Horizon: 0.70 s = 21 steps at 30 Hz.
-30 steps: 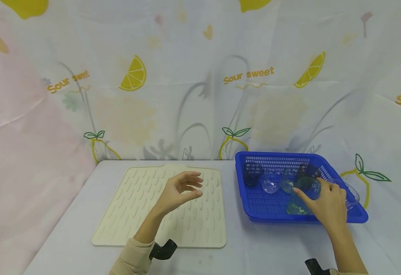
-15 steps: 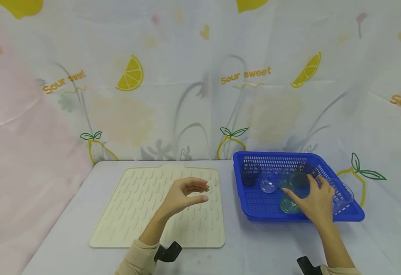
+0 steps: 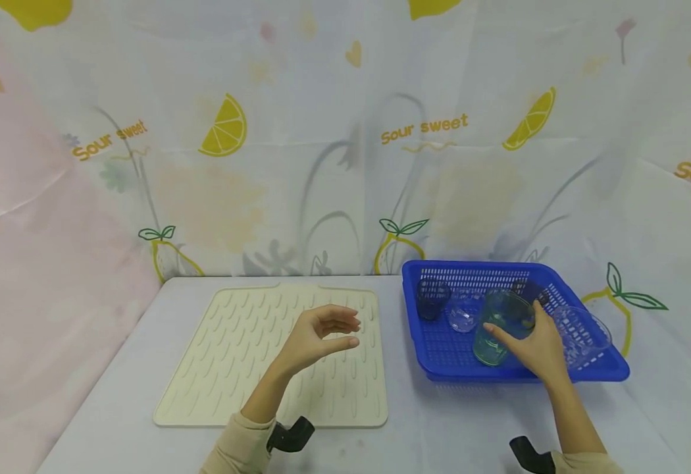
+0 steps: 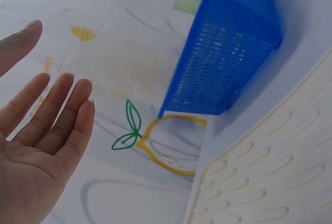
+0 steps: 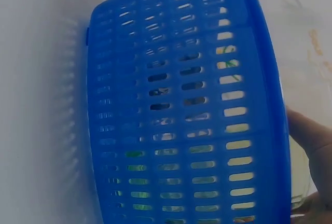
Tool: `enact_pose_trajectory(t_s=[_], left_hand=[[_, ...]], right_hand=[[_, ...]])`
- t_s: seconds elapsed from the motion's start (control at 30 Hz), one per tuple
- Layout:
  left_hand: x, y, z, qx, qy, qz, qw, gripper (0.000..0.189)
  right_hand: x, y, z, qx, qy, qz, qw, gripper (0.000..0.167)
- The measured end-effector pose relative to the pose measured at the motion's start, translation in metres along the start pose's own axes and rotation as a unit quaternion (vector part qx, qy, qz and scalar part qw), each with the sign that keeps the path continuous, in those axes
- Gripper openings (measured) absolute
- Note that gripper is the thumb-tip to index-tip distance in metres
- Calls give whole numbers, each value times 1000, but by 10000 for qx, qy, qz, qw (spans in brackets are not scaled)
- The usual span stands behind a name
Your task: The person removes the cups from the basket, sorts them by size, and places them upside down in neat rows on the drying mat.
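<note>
Clamped between thumb and fingers of the right hand (image 3: 541, 349): a green-tinted glass (image 3: 502, 313), within the blue basket (image 3: 470, 377) at the right of the white worktop (image 3: 407, 421). Key relation: glass to the left of the right palm, thumb against its near left side, fingertips at its right. Long axis steep, base toward the near left, mouth toward the far right; contact between base and basket floor impossible to tell. Nearer to the glass by far: the right hand. Well apart to the left, over the cream mat (image 3: 203, 355): the left hand (image 3: 305, 339), thumb and fingers apart, nothing held. Also in the basket: a dark glass (image 3: 432, 301) at the far left, a clear glass (image 3: 462, 315) just beside it, and a dark piece of glassware (image 3: 529, 289) on the far side, partly hidden. At the basket's right side, just beside the right hand: a clear bowl (image 3: 585, 336). In the right wrist view, grip largely hidden by the basket's wall. Beyond the worktop: a pale cloth (image 3: 322, 99) with lemon prints.
</note>
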<state>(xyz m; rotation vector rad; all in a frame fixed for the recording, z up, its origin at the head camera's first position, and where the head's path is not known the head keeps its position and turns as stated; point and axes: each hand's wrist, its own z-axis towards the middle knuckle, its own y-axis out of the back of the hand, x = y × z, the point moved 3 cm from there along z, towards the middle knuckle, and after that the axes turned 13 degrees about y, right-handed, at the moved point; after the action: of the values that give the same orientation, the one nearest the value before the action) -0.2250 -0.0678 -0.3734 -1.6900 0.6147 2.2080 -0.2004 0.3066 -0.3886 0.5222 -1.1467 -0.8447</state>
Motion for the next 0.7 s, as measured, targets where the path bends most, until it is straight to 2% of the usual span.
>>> enact_pose_trajectory(t_s=[0.1, 0.2, 0.47, 0.7], left_hand=[[0, 0, 0, 23, -15, -37, 10000, 37], [1, 0, 0, 31, 10, -63, 10000, 37], [5, 1, -1, -68, 191, -132, 9997, 38], [8, 3, 0, -138, 315, -67, 9994, 38]], right_hand=[[-5, -3, 2, 378, -360, 404, 9978, 116], [-9, -5, 5, 551, -527, 699, 9946, 118], [-17, -7, 12, 751, -369, 1583, 9838, 108], [-15, -7, 12, 745, -188, 1743, 9817, 103]])
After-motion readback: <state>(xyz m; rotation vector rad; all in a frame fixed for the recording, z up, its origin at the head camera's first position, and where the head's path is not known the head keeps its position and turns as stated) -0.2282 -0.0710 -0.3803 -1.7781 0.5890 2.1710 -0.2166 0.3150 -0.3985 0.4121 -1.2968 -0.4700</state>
